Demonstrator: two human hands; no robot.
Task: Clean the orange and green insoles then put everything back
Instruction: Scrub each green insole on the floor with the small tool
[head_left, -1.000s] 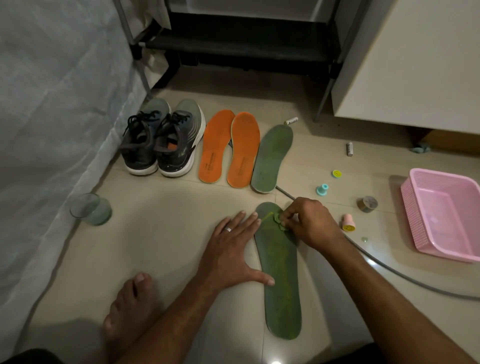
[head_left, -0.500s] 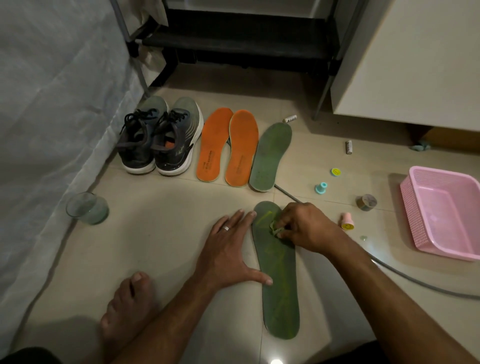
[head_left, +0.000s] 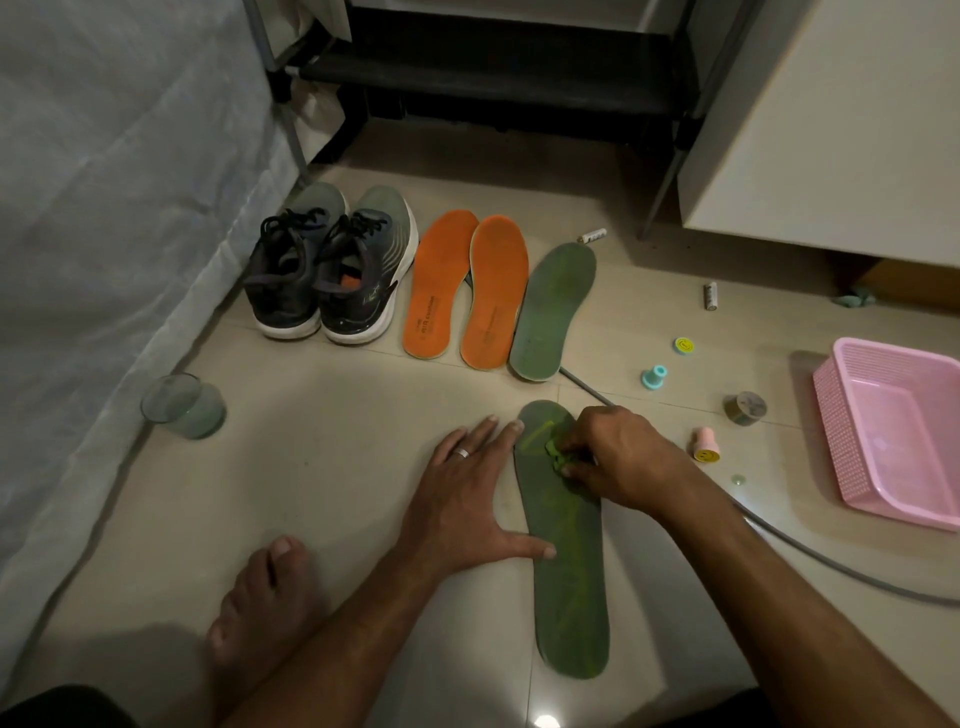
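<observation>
- The right hand (head_left: 618, 457) pinches a small green wad (head_left: 555, 451) against the near green insole (head_left: 566, 561), which lies flat on the floor tiles (head_left: 322, 467).
- The left hand (head_left: 467, 499) lies spread and flat, thumb and fingertips touching that insole's left edge.
- Both forearms reach in from below.
- Beyond: 2 orange insoles (head_left: 470, 291), another green insole (head_left: 550, 312), shoes (head_left: 332, 265); pink basket (head_left: 893, 431) at right.

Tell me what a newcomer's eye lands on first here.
The two hands at centre: the right hand pinches a small green wad on the near green insole, while the left hand lies flat beside it, thumb on its edge. Behind, two orange insoles stand out between the shoes and a second green insole. A pink basket sits at right.
</observation>
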